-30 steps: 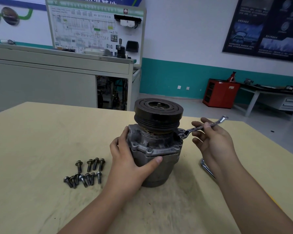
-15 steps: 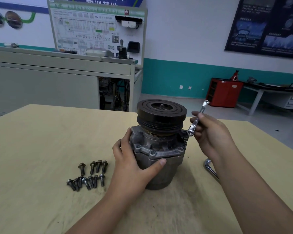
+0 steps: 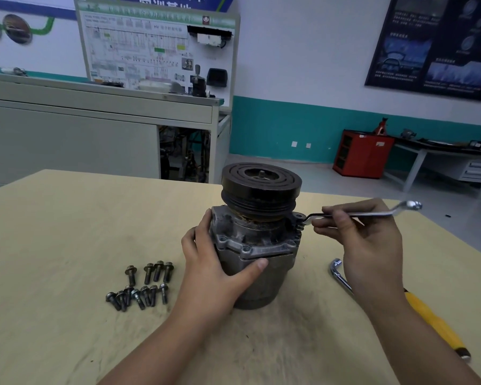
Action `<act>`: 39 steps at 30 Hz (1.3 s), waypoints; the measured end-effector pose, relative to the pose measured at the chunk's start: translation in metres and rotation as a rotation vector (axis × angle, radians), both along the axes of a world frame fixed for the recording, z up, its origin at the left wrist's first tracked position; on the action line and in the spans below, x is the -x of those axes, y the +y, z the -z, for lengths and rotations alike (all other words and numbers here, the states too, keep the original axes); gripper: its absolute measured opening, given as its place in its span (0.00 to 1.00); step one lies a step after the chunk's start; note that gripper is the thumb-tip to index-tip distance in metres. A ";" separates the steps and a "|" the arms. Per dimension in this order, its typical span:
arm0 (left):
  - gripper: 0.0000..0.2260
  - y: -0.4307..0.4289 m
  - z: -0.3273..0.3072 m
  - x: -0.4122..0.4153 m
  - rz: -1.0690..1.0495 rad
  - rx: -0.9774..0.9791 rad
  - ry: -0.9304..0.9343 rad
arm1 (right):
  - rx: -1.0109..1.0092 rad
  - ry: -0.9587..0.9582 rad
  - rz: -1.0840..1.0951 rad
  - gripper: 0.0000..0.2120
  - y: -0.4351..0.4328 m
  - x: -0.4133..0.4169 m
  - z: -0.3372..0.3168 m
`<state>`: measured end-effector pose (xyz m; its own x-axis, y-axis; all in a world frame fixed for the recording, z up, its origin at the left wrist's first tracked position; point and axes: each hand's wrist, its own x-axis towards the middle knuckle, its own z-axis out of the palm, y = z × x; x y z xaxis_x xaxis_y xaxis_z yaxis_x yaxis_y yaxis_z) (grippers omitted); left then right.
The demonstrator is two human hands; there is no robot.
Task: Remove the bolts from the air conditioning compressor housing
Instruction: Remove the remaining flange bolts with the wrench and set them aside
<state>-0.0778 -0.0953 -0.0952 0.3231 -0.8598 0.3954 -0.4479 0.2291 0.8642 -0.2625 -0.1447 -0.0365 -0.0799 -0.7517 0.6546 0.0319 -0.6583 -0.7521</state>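
Right hand is pinching a wrench near its middle, with its ring end sitting on a bolt at the right edge of the compressor flange. Left hand is wrapped round the housing, thumb across the front, holding it upright mid-table. If I were driving this I'd keep the ring fully seated and level, swing short arcs, and brace hard with the left so the body doesn't spin. Count: one wrench in hand, one yellow-handled tool by my right arm, and loose bolts left of the compressor, around a dozen I think, since the lower row overlaps.
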 end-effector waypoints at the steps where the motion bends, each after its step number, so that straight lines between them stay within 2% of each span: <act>1: 0.50 0.000 0.000 0.000 -0.001 -0.003 0.002 | 0.034 0.048 0.001 0.09 0.002 0.001 0.002; 5: 0.49 -0.001 0.000 0.000 -0.005 -0.002 0.007 | 0.121 0.238 0.049 0.08 0.009 0.003 0.008; 11: 0.50 0.001 0.000 0.001 -0.002 0.001 0.006 | 0.209 0.414 0.169 0.12 0.022 0.001 0.018; 16: 0.50 0.000 0.001 0.001 -0.007 -0.001 0.012 | 0.316 0.491 0.253 0.05 0.025 -0.002 0.024; 21: 0.49 -0.001 0.001 0.001 -0.010 0.004 -0.004 | 0.296 0.525 0.259 0.07 0.027 -0.001 0.020; 24: 0.51 -0.001 0.000 0.001 -0.009 0.007 0.000 | 0.285 0.576 0.270 0.05 0.028 -0.002 0.012; 25: 0.52 0.000 -0.001 0.001 -0.007 0.008 0.005 | 0.264 0.578 0.241 0.04 0.027 -0.001 0.010; 28: 0.53 0.000 -0.002 0.001 -0.006 0.000 0.015 | 0.106 0.441 0.085 0.16 0.021 0.008 0.003; 30: 0.54 0.000 -0.001 0.001 -0.005 0.000 0.015 | 0.017 0.370 0.025 0.19 0.017 0.015 0.000; 34: 0.54 0.000 -0.001 0.000 -0.005 -0.003 0.021 | -0.046 0.348 -0.045 0.18 0.012 0.023 -0.001; 39: 0.54 0.000 -0.001 0.001 -0.003 -0.009 0.026 | -0.080 0.286 -0.123 0.11 0.007 0.029 -0.001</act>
<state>-0.0786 -0.0953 -0.0940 0.3359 -0.8622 0.3790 -0.4259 0.2199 0.8777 -0.2912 -0.1382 -0.0351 0.1931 -0.7943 0.5760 -0.1127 -0.6012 -0.7911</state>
